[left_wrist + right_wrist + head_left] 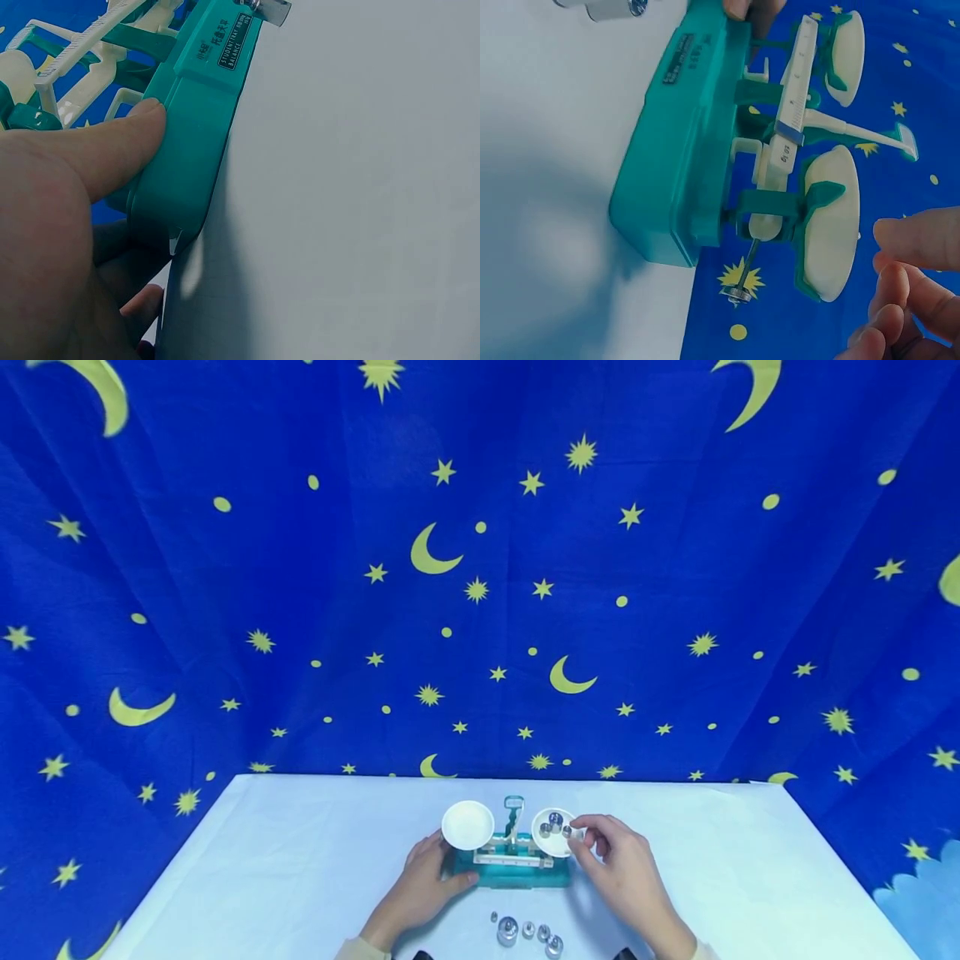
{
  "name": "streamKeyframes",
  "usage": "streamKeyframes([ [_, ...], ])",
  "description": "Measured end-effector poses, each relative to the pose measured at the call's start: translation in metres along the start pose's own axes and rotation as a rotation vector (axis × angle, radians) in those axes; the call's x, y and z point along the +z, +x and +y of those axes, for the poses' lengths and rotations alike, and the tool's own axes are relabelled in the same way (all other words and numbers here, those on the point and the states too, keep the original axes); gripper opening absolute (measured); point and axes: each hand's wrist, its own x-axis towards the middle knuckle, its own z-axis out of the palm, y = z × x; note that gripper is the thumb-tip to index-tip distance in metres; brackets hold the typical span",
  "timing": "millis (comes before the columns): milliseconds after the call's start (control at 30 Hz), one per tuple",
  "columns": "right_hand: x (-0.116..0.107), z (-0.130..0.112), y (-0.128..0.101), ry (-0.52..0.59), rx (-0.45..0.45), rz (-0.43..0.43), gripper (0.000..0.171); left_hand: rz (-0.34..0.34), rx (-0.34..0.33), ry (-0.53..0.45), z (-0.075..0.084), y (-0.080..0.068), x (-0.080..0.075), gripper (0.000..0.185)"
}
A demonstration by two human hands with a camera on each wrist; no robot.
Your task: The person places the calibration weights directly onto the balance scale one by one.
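A green balance scale (523, 877) with two white pans stands on the table. My left hand (422, 885) grips its left end, thumb on the front of the base and fingers behind, as the left wrist view shows. The left pan (468, 825) has nothing on it. Three metal weights (556, 819) sit in the right pan (558, 852). My right hand (617, 864) is at that pan's right rim, fingers loosely bent, thumb and index fingertips apart in the head view. Nothing shows in its fingers in the right wrist view (907, 292).
Several metal weights (507, 931) of different sizes stand on the white table (300, 868) in front of the scale. A blue cloth (480, 610) with yellow moons and stars hangs behind the table. An adjusting nut (736, 294) sticks out at the beam's right end.
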Motion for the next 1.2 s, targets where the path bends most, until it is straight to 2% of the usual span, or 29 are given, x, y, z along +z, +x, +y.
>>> streamKeyframes([
  [167, -0.003, -0.003, -0.006, 0.014, 0.031, -0.027, 0.023, 0.001, 0.002, -0.004, 0.000, 0.000, 0.001, 0.083],
  [700, -0.003, -0.006, -0.032, 0.033, 0.017, -0.092, 0.026, 0.000, 0.012, 0.004, 0.001, 0.001, 0.000, 0.083],
  [800, -0.002, -0.004, -0.036, 0.049, 0.033, -0.143, 0.023, -0.001, 0.010, 0.004, 0.001, 0.001, 0.000, 0.083],
  [1000, -0.003, -0.002, -0.041, 0.075, 0.127, -0.286, 0.019, -0.015, -0.005, -0.007, 0.001, 0.000, -0.001, 0.083],
  [1200, -0.003, 0.000, -0.046, 0.168, 0.143, -0.383, 0.017, -0.011, 0.000, -0.005, 0.001, -0.001, -0.001, 0.083],
])
